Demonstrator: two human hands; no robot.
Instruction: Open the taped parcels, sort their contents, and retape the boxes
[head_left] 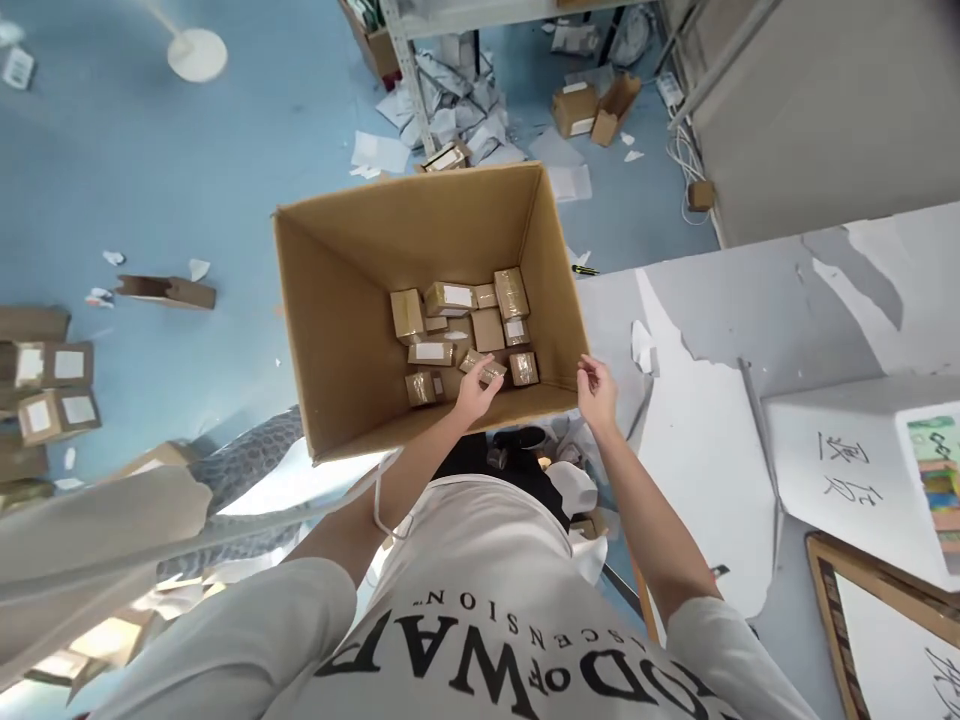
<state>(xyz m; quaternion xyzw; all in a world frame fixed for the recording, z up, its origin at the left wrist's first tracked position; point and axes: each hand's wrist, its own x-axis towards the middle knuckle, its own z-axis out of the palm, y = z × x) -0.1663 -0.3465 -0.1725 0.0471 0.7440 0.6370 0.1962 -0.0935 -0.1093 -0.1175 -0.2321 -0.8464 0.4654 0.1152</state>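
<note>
A large open cardboard box (341,400) stands in front of me, with several small taped cardboard boxes (409,316) scattered over its bottom. My left hand (474,396) reaches over the near wall, its fingers closed on a small brown box (491,371) wrapped in tape. That small box sits tilted, partly covered by the fingers. Beside it on the right is another small taped box (523,369). At the large box's right rim, near the front corner, my right hand (598,396) has its fingers curled and closed on the edge.
On the right is a white table (697,450) with torn paper and a wooden-edged frame (844,640). Small boxes (60,415) are stacked at the far left. Bags and paper scraps lie on the blue floor (247,150) under a metal shelf (465,15).
</note>
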